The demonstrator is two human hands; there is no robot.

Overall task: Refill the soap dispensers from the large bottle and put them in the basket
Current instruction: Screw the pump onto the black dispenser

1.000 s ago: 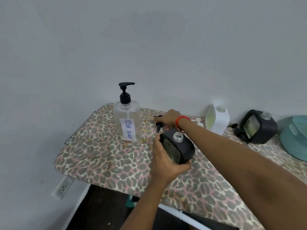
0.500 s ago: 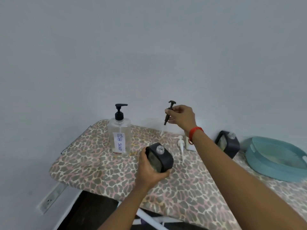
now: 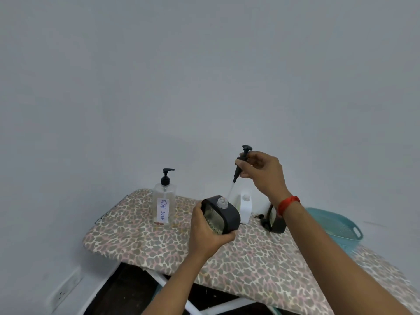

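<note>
Leopard-print board [image 3: 261, 253] against a grey wall [image 3: 204, 76]; left hand [image 3: 208, 233] clasps a black dispenser [image 3: 223, 215], right hand [image 3: 264, 172] pinches its pump [image 3: 241, 163] above; basket [image 3: 336, 226] right

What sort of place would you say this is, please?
Probably a room at home, with an ironing board used as a table against a bare wall. A wall socket and a hand-labelled soap bottle suggest the same.
</note>
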